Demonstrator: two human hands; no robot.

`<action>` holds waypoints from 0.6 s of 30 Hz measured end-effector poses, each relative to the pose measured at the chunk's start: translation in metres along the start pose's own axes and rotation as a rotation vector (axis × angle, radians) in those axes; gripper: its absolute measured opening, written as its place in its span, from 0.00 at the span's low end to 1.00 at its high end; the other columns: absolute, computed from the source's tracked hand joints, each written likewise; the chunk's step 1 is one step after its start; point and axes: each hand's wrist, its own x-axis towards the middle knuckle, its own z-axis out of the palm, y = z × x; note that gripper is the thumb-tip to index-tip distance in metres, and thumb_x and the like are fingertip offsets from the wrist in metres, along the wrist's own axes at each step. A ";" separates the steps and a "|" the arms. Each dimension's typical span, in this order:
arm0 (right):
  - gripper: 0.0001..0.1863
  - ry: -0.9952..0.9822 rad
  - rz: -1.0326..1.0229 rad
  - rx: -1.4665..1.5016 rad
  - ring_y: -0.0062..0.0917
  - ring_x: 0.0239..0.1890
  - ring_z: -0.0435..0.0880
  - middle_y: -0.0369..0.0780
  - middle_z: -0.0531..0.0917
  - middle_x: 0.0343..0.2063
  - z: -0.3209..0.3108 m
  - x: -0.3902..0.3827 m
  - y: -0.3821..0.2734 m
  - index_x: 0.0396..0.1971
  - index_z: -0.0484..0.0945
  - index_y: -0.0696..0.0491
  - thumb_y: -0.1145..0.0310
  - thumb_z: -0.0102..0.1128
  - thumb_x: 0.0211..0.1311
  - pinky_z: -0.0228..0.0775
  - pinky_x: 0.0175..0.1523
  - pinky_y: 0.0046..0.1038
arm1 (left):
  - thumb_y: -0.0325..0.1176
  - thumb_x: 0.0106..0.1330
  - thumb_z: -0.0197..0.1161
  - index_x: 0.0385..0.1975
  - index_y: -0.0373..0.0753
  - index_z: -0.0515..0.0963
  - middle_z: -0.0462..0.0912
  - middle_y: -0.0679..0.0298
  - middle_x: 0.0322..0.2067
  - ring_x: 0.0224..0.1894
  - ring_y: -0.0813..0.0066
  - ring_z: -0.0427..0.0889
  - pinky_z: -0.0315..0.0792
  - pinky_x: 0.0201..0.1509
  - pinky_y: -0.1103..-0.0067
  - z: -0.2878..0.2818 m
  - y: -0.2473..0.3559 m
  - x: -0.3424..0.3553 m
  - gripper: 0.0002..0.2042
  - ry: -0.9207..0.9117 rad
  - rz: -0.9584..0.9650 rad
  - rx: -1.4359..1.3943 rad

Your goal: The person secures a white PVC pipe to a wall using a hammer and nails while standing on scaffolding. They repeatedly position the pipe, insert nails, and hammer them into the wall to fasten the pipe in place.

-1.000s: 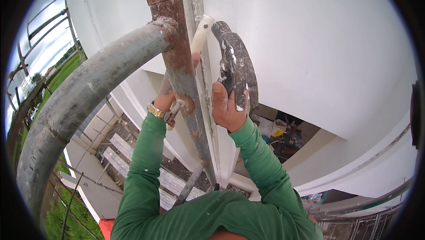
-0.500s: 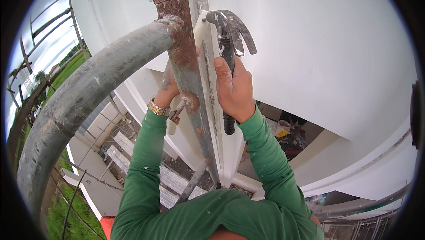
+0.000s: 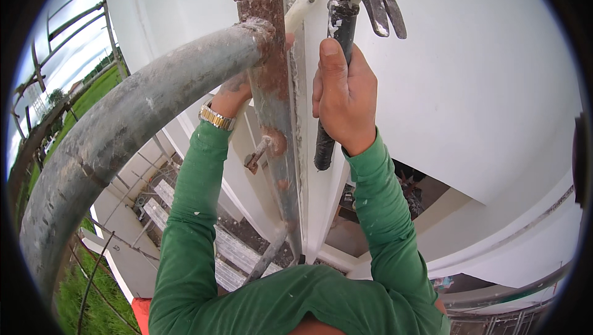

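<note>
Claw hammer: your claw hammer [image 3: 343, 23] stood nearly upright, right of the upright pipe [image 3: 272, 109], its blunt face pointing left and its claw right.
Right hand: your right hand [image 3: 349, 97] was wrapped around the black handle, thumb laid toward the head, the butt showing below the fist.
Left hand: your left hand [image 3: 238, 93] reached behind the pipe, mostly hidden; a fingertip [image 3: 289, 40] showed at the pale bar [image 3: 301, 9]. It seemed to have hold of the bar, but I could not tell how far the fingers were closed.
Pale bar: it leaned right, its upper end just below the hammer's face in view, its lower part behind the pipe; the depth between them was unclear.
Handle grip: a lower hold, nearer the butt, would probably have given you a freer swing; the high hold favoured control.
Fingertip care: the bar's end needed to stay proud of your fingers.
Elbow room: the curved pipe [image 3: 148, 82] and the rusty bolt [image 3: 255, 156] crowded your left arm, so a steady wrist mattered.
Containers: I could make out none; the low opening [image 3: 347, 236] by your right forearm held dark clutter, too small to name.
</note>
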 end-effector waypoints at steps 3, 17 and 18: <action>0.26 0.015 -0.062 0.020 0.12 0.12 0.68 0.32 0.71 0.13 0.001 -0.004 -0.003 0.32 0.69 0.56 0.44 0.43 0.75 0.60 0.18 0.18 | 0.59 0.74 0.50 0.31 0.34 0.73 0.62 0.73 0.19 0.23 0.85 0.61 0.58 0.24 0.83 -0.002 -0.013 -0.002 0.28 -0.057 -0.079 -0.057; 0.18 0.195 -0.357 -0.153 0.49 0.25 0.82 0.54 0.80 0.25 0.014 -0.008 0.009 0.42 0.75 0.64 0.60 0.54 0.72 0.70 0.28 0.36 | 0.45 0.77 0.52 0.36 0.34 0.72 0.68 0.68 0.24 0.23 0.79 0.67 0.63 0.25 0.79 -0.005 -0.038 0.003 0.18 -0.031 0.221 0.098; 0.19 0.215 -0.460 -0.195 0.49 0.24 0.81 0.54 0.80 0.23 0.028 -0.002 0.017 0.41 0.75 0.65 0.59 0.55 0.72 0.70 0.28 0.37 | 0.44 0.77 0.52 0.36 0.34 0.72 0.68 0.67 0.24 0.22 0.79 0.67 0.63 0.24 0.79 -0.011 -0.068 0.005 0.17 0.059 0.439 0.268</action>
